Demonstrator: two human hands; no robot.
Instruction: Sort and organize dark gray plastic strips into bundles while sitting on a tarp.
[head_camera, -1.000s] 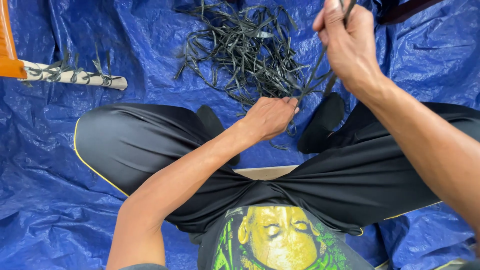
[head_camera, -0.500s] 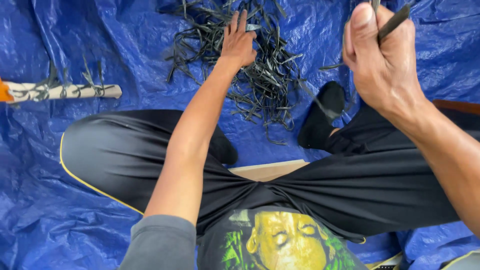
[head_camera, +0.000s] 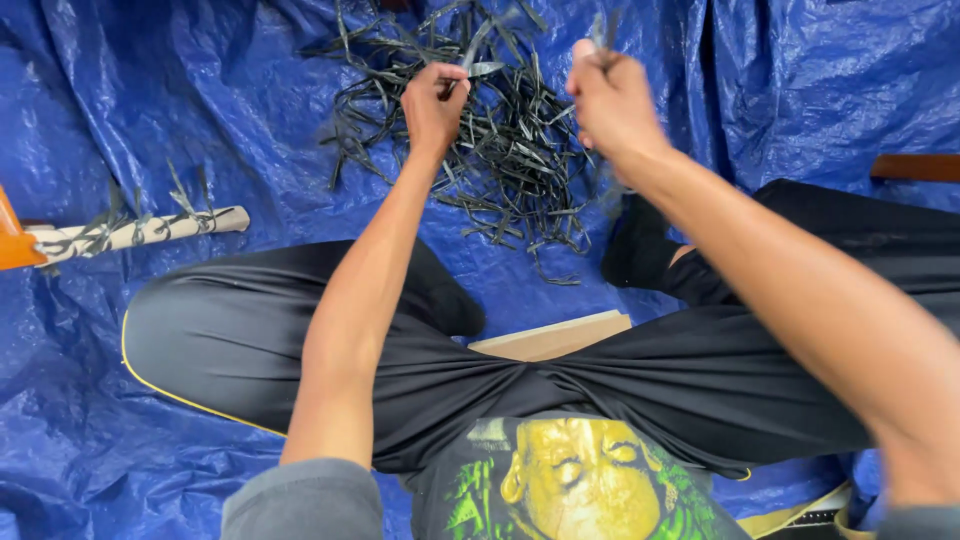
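A loose pile of dark thin strips (head_camera: 500, 130) lies on the blue tarp (head_camera: 200, 120) in front of my crossed legs. My left hand (head_camera: 435, 100) is raised over the pile with its fingers pinched on one dark strip (head_camera: 478, 70). My right hand (head_camera: 610, 95) is held up to the right of it, closed around a few dark strips (head_camera: 603, 28) that stick up from the fist. The two hands are close together above the pile.
A pale rod wrapped with dark strips (head_camera: 140, 232) lies at the left, joined to an orange wooden piece (head_camera: 15, 245). A brown wooden bar (head_camera: 915, 167) shows at the right edge. A flat tan board (head_camera: 550, 338) sits under my legs.
My left hand has lifted off the pile with a strip pinched in it. My right hand has moved left and closer to it, still holding its strips.
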